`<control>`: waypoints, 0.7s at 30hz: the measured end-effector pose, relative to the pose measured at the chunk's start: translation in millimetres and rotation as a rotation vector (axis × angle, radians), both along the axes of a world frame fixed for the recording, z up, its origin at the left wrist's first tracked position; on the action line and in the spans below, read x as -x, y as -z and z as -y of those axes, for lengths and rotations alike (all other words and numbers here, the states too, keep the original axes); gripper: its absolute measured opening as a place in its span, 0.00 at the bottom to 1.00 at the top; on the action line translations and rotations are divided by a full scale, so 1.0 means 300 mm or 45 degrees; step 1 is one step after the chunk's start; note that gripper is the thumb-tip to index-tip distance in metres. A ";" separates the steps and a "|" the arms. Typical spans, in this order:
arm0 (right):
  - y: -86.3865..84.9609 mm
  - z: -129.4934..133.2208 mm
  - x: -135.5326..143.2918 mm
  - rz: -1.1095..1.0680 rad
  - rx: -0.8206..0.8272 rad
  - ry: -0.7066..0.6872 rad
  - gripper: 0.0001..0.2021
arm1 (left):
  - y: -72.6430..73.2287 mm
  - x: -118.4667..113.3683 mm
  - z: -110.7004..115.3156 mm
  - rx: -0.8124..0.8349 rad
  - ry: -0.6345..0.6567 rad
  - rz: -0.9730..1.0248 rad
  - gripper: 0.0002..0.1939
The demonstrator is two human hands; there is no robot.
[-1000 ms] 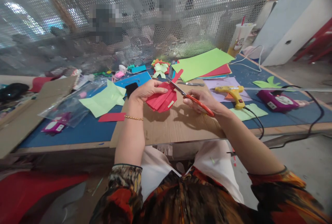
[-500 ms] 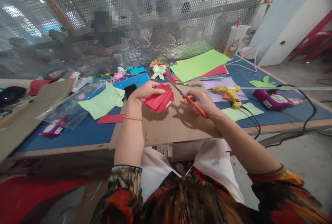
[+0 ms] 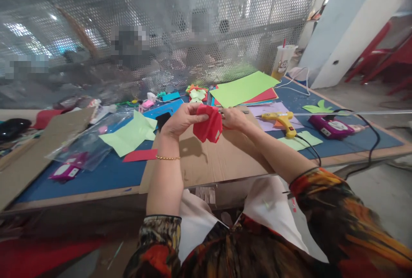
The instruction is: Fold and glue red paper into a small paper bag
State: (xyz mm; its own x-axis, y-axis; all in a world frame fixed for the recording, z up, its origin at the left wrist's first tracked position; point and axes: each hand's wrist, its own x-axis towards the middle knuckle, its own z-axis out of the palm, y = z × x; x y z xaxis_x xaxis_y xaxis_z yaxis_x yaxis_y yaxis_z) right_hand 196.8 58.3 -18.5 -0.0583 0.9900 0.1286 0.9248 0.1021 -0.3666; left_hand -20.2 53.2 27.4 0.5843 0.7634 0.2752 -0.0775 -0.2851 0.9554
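Observation:
My left hand point(image 3: 184, 120) is closed on a folded red paper piece point(image 3: 207, 124), thumb in front and fingers behind. The red piece has several layered pleats and a small pale patch near its lower right corner. It is raised above a brown cardboard sheet point(image 3: 206, 168). Close against its right edge is my right hand point(image 3: 234, 118), its fingers curled and partly hidden behind the paper; what they hold does not show. A metal blade-like tool point(image 3: 243, 111) lies just beyond the right hand.
Right of the cardboard lie a yellow glue gun point(image 3: 283, 121), purple paper point(image 3: 270, 110) and a purple box point(image 3: 331, 126) with a black cord. Green sheets point(image 3: 246, 89) and a drink cup point(image 3: 283, 61) stand behind. Pale green paper point(image 3: 130, 135) and a red strip point(image 3: 141, 155) lie left.
The red-handled scissors that showed in my right hand are out of sight. That hand has moved left and up to the red paper, which has turned and shifted slightly right.

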 end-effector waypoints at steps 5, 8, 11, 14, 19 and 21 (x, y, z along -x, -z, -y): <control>-0.084 0.069 -0.067 -0.102 -0.169 -0.043 0.16 | -0.007 -0.019 0.021 -0.022 -0.058 0.082 0.23; -0.146 0.163 -0.099 -0.545 -0.331 -0.211 0.22 | -0.007 -0.044 0.037 0.004 -0.059 0.090 0.24; -0.160 0.263 -0.095 -1.032 -0.285 -0.438 0.25 | -0.004 -0.080 0.056 -0.010 -0.022 0.073 0.25; -0.133 0.327 -0.078 -1.144 -0.235 -0.380 0.21 | 0.006 -0.123 0.079 -0.066 -0.026 0.027 0.26; -0.057 0.372 -0.084 -1.322 -0.314 -0.181 0.15 | 0.069 -0.204 0.195 -0.574 -0.475 -0.228 0.27; -0.025 0.390 -0.091 -1.405 -0.321 -0.094 0.15 | 0.104 -0.234 0.278 -0.955 -0.821 -0.367 0.24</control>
